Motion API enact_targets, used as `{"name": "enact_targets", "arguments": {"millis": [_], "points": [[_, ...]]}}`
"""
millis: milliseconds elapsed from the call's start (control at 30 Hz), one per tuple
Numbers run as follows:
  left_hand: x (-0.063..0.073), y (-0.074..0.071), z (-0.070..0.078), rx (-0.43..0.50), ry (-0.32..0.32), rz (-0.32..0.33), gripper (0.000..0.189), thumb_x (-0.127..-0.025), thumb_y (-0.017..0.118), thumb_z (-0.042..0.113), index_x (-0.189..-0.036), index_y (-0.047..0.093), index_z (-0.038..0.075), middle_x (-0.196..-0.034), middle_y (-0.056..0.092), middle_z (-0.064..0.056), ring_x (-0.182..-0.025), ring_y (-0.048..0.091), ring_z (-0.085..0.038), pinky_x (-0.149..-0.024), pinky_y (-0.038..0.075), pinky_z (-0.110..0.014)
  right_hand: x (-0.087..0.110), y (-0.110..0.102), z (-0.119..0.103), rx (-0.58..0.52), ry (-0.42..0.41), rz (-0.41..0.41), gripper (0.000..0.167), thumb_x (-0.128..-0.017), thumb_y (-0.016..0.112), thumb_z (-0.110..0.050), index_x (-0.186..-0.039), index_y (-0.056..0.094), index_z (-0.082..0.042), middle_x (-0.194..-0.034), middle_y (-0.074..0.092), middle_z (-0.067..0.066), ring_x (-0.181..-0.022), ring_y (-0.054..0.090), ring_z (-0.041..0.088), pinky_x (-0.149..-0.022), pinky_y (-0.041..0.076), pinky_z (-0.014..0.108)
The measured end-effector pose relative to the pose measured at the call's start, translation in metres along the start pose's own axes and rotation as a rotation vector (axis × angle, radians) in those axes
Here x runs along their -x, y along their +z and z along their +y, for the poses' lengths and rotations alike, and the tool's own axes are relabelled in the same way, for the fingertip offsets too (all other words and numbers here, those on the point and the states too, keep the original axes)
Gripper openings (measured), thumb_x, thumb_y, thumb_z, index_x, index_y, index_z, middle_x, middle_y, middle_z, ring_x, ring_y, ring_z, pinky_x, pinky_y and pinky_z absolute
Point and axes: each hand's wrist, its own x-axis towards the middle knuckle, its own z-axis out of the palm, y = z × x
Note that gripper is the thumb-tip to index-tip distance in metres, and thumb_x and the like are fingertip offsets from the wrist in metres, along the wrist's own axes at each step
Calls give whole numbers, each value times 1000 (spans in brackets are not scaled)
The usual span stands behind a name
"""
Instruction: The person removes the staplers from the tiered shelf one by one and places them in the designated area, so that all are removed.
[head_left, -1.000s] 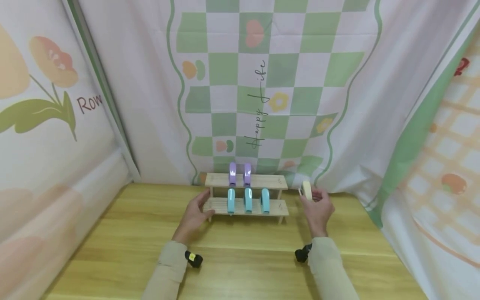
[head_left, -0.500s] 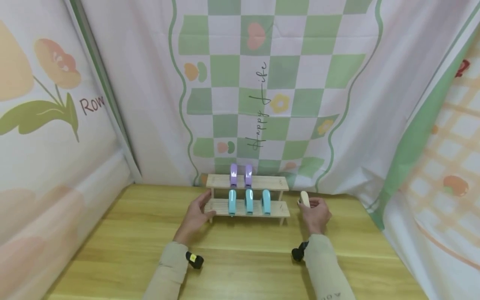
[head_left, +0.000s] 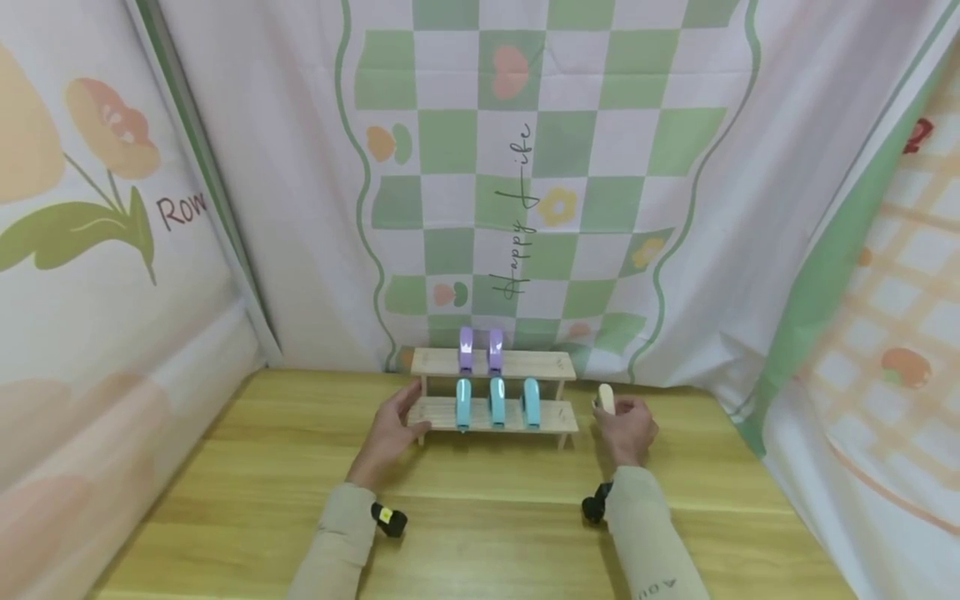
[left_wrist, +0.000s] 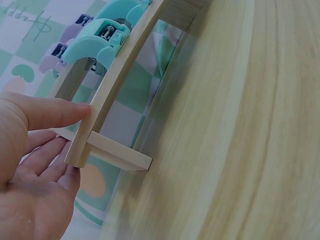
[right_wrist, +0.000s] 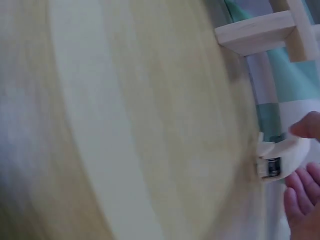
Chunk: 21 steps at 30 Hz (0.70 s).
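My left hand [head_left: 388,429] holds the left end of a two-tier wooden rack [head_left: 437,414]. In the left wrist view its thumb presses the lower board's front edge, and its fingers reach behind the board's end. Upright on that tier stand three teal staplers [head_left: 497,402], with two purple staplers [head_left: 495,350] on the upper tier. To the right of the rack, my right hand [head_left: 630,427] holds a cream stapler [head_left: 605,398] between thumb and fingers. The right wrist view has this stapler low, at the tabletop, its spring showing; part of the hand is cut off there.
A wood-grain table [head_left: 480,525] lies under both hands. Behind the rack hangs a green-and-white checked cloth [head_left: 510,192]. More printed cloth [head_left: 112,333] closes off the left, and a similar curtain [head_left: 885,358] hangs at the right.
My right hand has lowered the cream stapler and brought it slightly left, toward the rack; the last half second shows only a small shift. The left hand stays on the rack.
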Motion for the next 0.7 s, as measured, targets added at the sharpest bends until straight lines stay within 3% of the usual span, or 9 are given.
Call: {"name": "enact_targets", "arguments": {"millis": [167,333,533,700], "points": [[1,-2,1,2,-9,10,79,-94,71,-3,-164,37,12,-170,39,-12,-160,34,-34,-134,27,-49,0,1,-27,-27,-171,6,51,-89,81,-20,-132,64,2,-132,68,25,-122,63,42,-113,51,58],[2,-3,1,0,-5,12,79,-94,71,-4,-163,37,10,-169,40,-14,-159,34,-34,-134,27,-50,12,12,-72,-112,-321,-92,53,-92,80,-20,-136,63,3,-136,67,27,-127,64,42,-118,49,55],[1,-2,0,-6,-13,14,79,-94,72,-2,-163,37,12,-169,40,-12,-160,34,-32,-134,26,-48,39,39,-115,-181,-358,-231,56,-92,81,-26,-138,63,-1,-138,66,22,-130,62,38,-114,54,53],[0,1,1,-5,2,17,80,-93,72,-2,-163,37,11,-169,41,-13,-159,35,-33,-133,28,-48,56,62,-132,-183,-395,-282,56,-91,83,-24,-136,63,1,-136,68,23,-128,64,39,-114,55,51]]}}
